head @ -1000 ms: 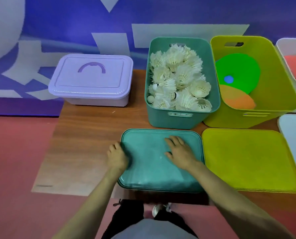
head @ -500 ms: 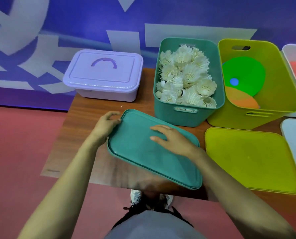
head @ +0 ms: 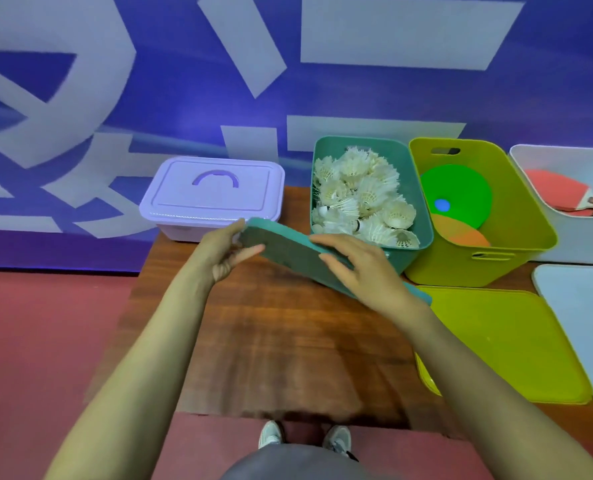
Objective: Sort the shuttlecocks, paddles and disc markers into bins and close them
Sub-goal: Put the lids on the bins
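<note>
Next, I level the teal lid over the teal bin of shuttlecocks, align the corners, then press down evenly. The lid is held tilted, off the table, near-left of the bin. My left hand pinches its far-left corner; my right hand clamps its right part, thumb and fingers on opposite faces.

One camera sits on the person's head. It looks forward and down over the table. The wall fills the top, at 12 o'clock. The shoes show at 6 o'clock, so the view tips steeply down. Both arms come in from 6 o'clock. The left hand and right hand are near the lens. The bins stand farther off, from 12 to 2 o'clock
</note>
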`<state>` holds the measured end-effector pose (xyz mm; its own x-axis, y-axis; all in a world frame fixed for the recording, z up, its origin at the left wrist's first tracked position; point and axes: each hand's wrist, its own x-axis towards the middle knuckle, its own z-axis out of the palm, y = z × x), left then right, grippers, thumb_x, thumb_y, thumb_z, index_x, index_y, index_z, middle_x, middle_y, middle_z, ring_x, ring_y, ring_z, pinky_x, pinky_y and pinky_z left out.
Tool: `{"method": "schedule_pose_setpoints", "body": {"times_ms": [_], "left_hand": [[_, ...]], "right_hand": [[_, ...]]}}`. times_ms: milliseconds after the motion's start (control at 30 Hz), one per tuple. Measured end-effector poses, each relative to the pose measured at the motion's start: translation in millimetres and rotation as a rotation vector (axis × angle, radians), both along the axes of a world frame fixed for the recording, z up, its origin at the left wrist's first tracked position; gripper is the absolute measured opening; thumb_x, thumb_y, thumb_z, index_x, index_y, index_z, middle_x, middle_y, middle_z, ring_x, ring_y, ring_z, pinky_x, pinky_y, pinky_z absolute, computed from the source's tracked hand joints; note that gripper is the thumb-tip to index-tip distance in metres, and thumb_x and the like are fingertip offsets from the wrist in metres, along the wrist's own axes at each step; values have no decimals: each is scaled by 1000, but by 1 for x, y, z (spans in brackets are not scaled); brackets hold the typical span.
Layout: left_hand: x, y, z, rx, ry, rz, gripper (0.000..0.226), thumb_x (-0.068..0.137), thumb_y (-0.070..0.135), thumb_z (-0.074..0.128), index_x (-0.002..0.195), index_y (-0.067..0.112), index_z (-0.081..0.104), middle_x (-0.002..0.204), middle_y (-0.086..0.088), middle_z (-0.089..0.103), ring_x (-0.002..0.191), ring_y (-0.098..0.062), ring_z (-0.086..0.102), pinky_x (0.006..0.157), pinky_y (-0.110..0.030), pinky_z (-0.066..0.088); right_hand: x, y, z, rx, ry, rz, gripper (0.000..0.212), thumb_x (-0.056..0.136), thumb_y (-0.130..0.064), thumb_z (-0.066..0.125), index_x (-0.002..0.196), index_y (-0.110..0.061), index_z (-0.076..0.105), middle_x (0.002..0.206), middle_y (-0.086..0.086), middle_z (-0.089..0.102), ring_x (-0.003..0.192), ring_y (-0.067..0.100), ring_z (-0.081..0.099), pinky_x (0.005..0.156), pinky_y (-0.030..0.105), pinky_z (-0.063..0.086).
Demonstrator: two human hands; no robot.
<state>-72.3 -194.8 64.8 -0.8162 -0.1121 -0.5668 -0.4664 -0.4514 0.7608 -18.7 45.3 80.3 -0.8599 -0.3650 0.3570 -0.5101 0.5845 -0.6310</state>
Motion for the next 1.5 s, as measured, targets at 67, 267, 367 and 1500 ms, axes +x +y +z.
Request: {"method": "schedule_pose_setpoints", "body": {"times_ms": [67,267,367,1500], "left_hand": [[0,11,1,15,64,10,18,99,19,45,108,4,49,101,-15,54,84,-28,62,69,-41,57],[6,42,-17,-366,159,-124,39,97,16,46,135,9,42,133,0,52,113,-12,50,97,-33,37],[7,49,-16,-387,254,-150,34,96,15,45,130,12,50,131,-6,57,104,-10,56,98,-35,40],[-146,109,-47,-804,289,-295,43,88,44,44,128,31,54,128,12,59,118,-10,55,105,-41,41]], "right_hand": [[-4,-2,-2,-153,69,-112,29,90,-10,59,119,-14,62,114,-10,61,107,3,57,95,14,41],[-22,1,29,-476,49,-291,35,91,-10,57,125,-21,55,121,-5,60,108,3,58,96,19,44],[-36,9,45,-680,-15,-371,36,92,-5,55,124,-20,50,115,-3,60,100,-6,57,88,14,45],[-220,137,-22,-87,-466,-637,55,84,-15,65,134,-5,43,129,22,45,119,34,44,96,29,31]]}}
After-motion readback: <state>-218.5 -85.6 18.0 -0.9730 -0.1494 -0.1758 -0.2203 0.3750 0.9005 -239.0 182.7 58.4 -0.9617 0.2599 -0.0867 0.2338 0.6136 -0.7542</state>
